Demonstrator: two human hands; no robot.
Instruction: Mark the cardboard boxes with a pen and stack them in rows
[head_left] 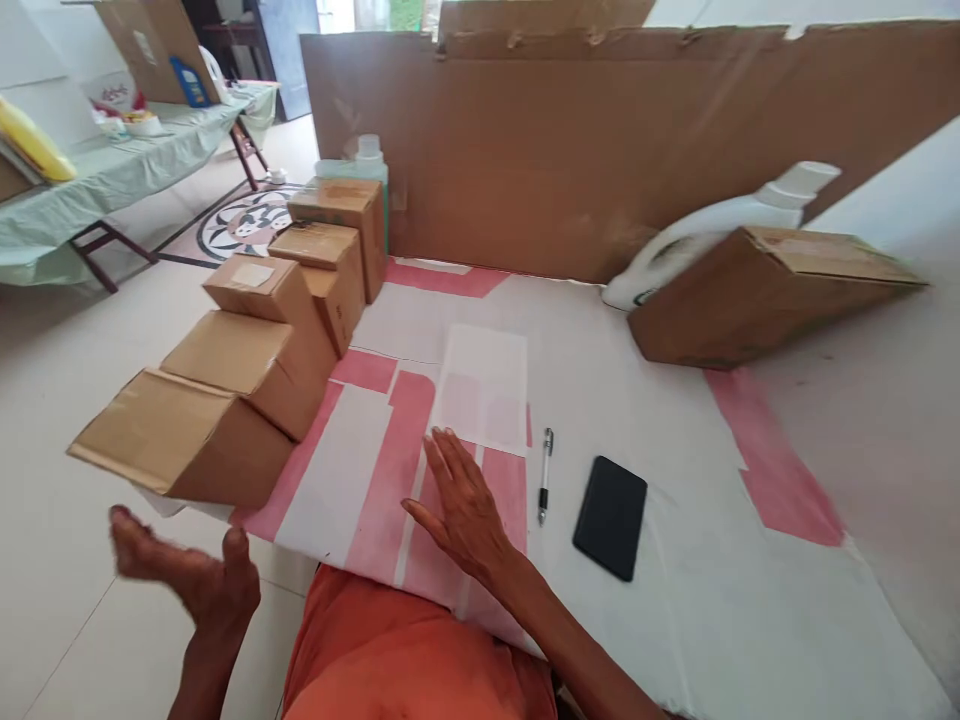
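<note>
My right hand is open over the pink-and-white table cover, palm down with the thumb spread. Its fingertips are at the lower edge of a thin white sheet; whether they touch it I cannot tell. To the right of that hand lie a black-and-clear pen and a black, flat, notebook-like rectangle. My left hand is off the table's near left edge, held in the air with thumb and fingers apart and nothing in it. Nearest to it is a brown cardboard box.
Several cardboard boxes line the left edge, with a pale green bottle behind. A cardboard panel stands across the back. At right, a tilted box leans by a white jug. Another covered table stands far left.
</note>
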